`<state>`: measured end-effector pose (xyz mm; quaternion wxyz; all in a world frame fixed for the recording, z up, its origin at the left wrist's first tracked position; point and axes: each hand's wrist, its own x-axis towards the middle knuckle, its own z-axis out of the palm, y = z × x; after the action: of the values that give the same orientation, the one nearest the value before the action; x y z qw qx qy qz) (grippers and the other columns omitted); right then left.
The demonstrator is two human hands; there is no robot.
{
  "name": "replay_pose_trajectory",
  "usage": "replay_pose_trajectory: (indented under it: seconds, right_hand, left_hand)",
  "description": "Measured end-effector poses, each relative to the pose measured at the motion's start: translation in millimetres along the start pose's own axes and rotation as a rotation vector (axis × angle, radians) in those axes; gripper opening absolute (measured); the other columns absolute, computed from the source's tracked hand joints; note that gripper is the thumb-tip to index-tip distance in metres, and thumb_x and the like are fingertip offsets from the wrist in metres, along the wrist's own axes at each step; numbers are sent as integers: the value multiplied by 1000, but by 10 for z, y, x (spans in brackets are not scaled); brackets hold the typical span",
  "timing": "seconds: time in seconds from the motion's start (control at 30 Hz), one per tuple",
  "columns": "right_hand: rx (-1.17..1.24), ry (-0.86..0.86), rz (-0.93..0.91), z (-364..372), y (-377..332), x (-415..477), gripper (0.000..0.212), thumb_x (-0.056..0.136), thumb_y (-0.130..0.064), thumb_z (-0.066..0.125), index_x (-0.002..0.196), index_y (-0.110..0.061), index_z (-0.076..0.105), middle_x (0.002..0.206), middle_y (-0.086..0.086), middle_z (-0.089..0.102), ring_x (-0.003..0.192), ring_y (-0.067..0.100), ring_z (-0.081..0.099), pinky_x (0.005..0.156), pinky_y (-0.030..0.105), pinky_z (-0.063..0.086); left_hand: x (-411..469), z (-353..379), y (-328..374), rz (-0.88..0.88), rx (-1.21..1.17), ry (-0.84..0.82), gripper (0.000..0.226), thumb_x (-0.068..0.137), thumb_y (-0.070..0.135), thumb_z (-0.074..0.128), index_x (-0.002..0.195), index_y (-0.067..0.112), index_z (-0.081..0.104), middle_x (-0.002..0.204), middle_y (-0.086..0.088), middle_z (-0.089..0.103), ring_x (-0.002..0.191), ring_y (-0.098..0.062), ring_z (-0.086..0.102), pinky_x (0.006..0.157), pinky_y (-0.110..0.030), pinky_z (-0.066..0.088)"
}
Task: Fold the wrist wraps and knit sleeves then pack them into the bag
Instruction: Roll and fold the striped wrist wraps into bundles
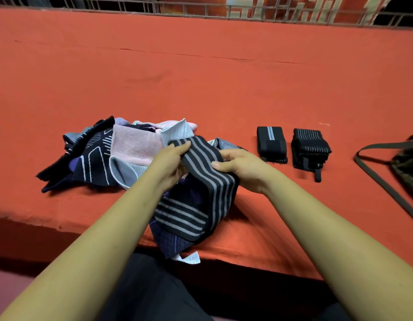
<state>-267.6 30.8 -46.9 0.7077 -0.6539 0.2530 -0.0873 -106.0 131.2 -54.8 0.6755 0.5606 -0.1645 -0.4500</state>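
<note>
A black wrist wrap with grey stripes (201, 179) is held up over the table's front edge, its lower end doubled back and hanging. My left hand (170, 162) pinches its upper end, and my right hand (239, 166) grips its right edge. Behind and under them lies a loose pile of knit sleeves (108, 158), pink, pale blue and dark patterned. Two folded black wrist wraps sit to the right: one with a pale stripe (271, 143) and one with thin grey stripes (309, 148). The dark bag (407, 163) lies at the far right edge, partly cut off.
An orange-red cloth covers the table (201, 77). The bag's long strap (381, 179) trails across the cloth at the right. A dark patterned sleeve with a white label (177, 246) hangs over the front edge. A metal railing (201, 8) runs behind the table.
</note>
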Motion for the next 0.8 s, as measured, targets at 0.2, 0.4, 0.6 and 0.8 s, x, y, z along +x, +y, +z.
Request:
replay_pose_trajectory:
  seconds: [0.2, 0.4, 0.6, 0.8]
  right_hand:
    - [233, 243, -156, -194, -40, -99, 25, 97, 1, 50, 118, -1, 64, 100, 12, 72, 85, 22, 69, 73, 30, 57]
    - [-22, 783, -40, -581, 192, -113, 7, 91, -6, 59, 92, -6, 65, 80, 14, 64, 68, 25, 62, 59, 39, 56]
    - [-467, 704, 153, -590, 342, -132, 56, 69, -37, 83, 98, 3, 57, 97, 15, 61, 81, 28, 63, 74, 43, 58]
    - [-1066, 436, -349, 308, -64, -221, 61, 76, -45, 75, 125, -13, 57, 119, 12, 50, 113, 30, 50, 100, 44, 43]
  left_hand:
    - [-42, 86, -85, 83, 213, -178, 22, 106, 34, 42, 111, 24, 61, 89, -5, 75, 65, -15, 67, 61, -22, 48]
    - [-201, -242, 45, 190, 1209, -608, 27, 88, 40, 71, 107, 20, 73, 101, 5, 75, 91, -9, 69, 86, -22, 52]
    - [-272, -562, 96, 230, 1565, -709, 56, 71, 79, 62, 102, 33, 73, 108, 19, 68, 103, 0, 63, 97, -32, 48]
    - [-309, -700, 182, 655, 1506, -253, 30, 92, 37, 53, 98, 16, 74, 97, 4, 73, 92, -17, 64, 80, -27, 42]
